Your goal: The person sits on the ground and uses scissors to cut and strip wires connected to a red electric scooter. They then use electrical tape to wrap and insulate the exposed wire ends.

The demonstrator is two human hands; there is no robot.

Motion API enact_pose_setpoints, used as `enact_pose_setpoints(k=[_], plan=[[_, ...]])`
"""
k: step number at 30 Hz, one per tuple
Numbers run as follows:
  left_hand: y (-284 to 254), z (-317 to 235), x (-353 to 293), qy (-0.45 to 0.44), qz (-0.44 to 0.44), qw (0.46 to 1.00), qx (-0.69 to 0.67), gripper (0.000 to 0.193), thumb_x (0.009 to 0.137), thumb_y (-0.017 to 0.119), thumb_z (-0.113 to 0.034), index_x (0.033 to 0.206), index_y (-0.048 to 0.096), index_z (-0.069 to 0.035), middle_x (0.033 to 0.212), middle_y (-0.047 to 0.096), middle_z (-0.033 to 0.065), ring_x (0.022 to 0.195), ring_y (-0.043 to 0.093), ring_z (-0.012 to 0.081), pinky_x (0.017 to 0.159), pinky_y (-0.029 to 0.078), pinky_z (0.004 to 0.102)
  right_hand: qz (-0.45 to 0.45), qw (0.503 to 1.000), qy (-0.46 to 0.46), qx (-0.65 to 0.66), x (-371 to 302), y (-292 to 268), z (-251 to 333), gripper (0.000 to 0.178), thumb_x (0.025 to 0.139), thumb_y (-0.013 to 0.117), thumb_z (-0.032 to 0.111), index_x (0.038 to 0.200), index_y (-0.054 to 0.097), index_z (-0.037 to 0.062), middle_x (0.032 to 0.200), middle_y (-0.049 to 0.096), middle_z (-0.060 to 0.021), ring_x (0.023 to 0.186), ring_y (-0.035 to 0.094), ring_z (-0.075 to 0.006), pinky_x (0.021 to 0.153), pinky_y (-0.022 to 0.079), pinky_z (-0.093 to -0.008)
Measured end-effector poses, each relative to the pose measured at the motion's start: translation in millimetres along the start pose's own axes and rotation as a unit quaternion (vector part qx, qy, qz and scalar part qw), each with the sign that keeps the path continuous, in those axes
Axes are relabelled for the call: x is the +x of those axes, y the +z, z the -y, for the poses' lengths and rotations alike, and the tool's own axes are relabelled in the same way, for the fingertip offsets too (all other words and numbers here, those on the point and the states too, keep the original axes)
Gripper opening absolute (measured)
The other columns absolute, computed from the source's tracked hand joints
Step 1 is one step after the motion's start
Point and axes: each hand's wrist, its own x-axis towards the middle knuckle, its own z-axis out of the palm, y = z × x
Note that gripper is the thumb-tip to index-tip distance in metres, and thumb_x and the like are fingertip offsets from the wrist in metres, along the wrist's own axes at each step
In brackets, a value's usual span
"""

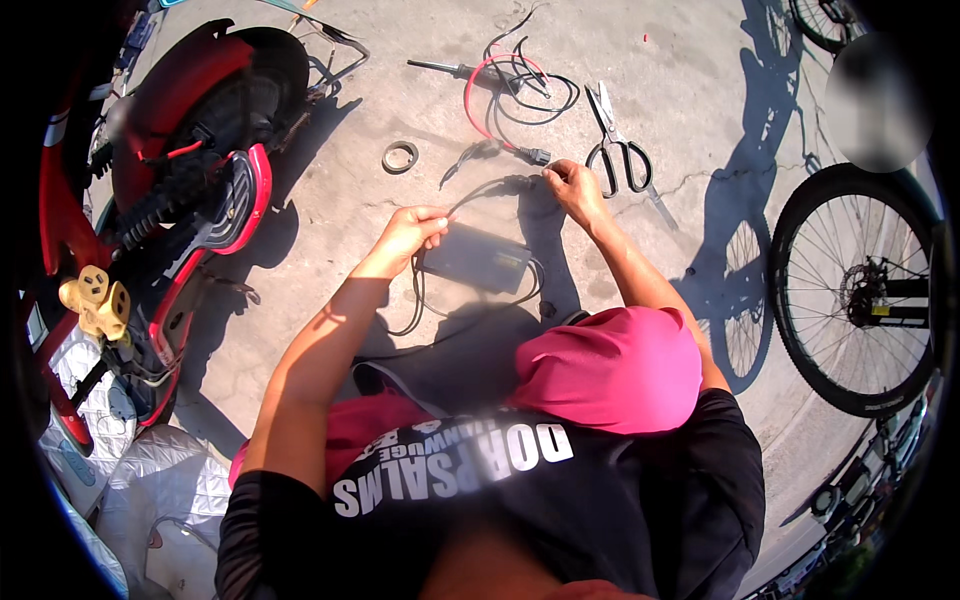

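My left hand is closed in a pinch on a dark cable, which arcs right toward my other hand. My right hand is also pinched, with its fingertips beside a black plug; what lies between them is too small to make out. Red and black wires run up from the plug in loose loops. Below my hands a flat grey box, like a power adapter, lies on the ground with black cord around it. Scissors with black handles lie open just beyond my right hand.
A tape roll and a soldering iron lie on the concrete ahead. At left stands a red scooter with a yellow multi-outlet adapter near it. A bicycle wheel rises at right. A silvery quilted cover lies lower left.
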Motion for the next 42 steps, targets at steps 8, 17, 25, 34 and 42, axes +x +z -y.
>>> enact_pose_setpoints(k=[8, 17, 25, 34, 42], plan=[[-22.8, -3.9, 8.3, -0.053, -0.013, 0.990, -0.129, 0.020, 0.093, 0.059, -0.010, 0.109, 0.065, -0.001, 0.079, 0.063, -0.0008, 0.061, 0.052, 0.0056, 0.052, 0.040, 0.0183, -0.151, 0.958, -0.004, -0.245, 21.6, -61.4, -69.1, 0.040, 0.067, 0.083, 0.021, 0.095, 0.061, 0.0035, 0.099, 0.056, -0.0198, 0.092, 0.056, -0.0363, 0.080, 0.047, -0.0429], [-55.3, -2.6, 14.9, -0.067, -0.002, 0.985, -0.159, 0.022, 0.093, 0.059, -0.007, 0.110, 0.062, 0.006, 0.084, 0.062, 0.0051, 0.068, 0.055, 0.0099, 0.062, 0.047, 0.0217, -0.168, 0.950, -0.029, -0.262, 41.2, -69.8, -118.4, 0.029, 0.069, 0.076, 0.026, 0.075, 0.069, -0.0006, 0.074, 0.063, -0.0196, 0.069, 0.061, -0.0326, 0.064, 0.048, -0.0405], [-56.2, -21.7, -7.5, -0.015, 0.039, 0.993, -0.115, 0.026, 0.091, 0.061, -0.011, 0.114, 0.063, 0.002, 0.079, 0.057, 0.0007, 0.066, 0.051, 0.0082, 0.059, 0.042, 0.0197, -0.151, 0.981, 0.082, 0.090, 10.9, -67.2, -63.8, 0.058, 0.077, 0.074, 0.022, 0.125, 0.049, 0.0007, 0.080, 0.062, -0.0097, 0.065, 0.057, -0.0175, 0.057, 0.045, -0.0307], [-42.8, -99.3, -16.0, 0.144, 0.122, 0.965, -0.181, 0.021, 0.092, 0.060, -0.009, 0.111, 0.062, 0.002, 0.084, 0.058, 0.0034, 0.074, 0.052, 0.0097, 0.068, 0.045, 0.0226, 0.206, 0.909, -0.016, 0.361, -60.3, -43.9, 24.8, 0.040, 0.086, 0.065, 0.018, 0.120, 0.051, 0.0025, 0.069, 0.044, 0.0041, 0.058, 0.042, -0.0071, 0.051, 0.033, -0.0235], [-23.3, -99.5, -12.3, 0.138, 0.029, 0.966, -0.217, 0.014, 0.089, 0.066, -0.009, 0.100, 0.065, -0.001, 0.085, 0.064, 0.0039, 0.071, 0.060, 0.0123, 0.064, 0.048, 0.0234, 0.279, 0.937, -0.028, 0.206, -68.6, 9.8, 65.0, 0.053, 0.092, 0.058, 0.047, 0.119, 0.046, 0.0022, 0.088, 0.052, -0.0038, 0.085, 0.052, -0.0146, 0.086, 0.044, -0.0309]])
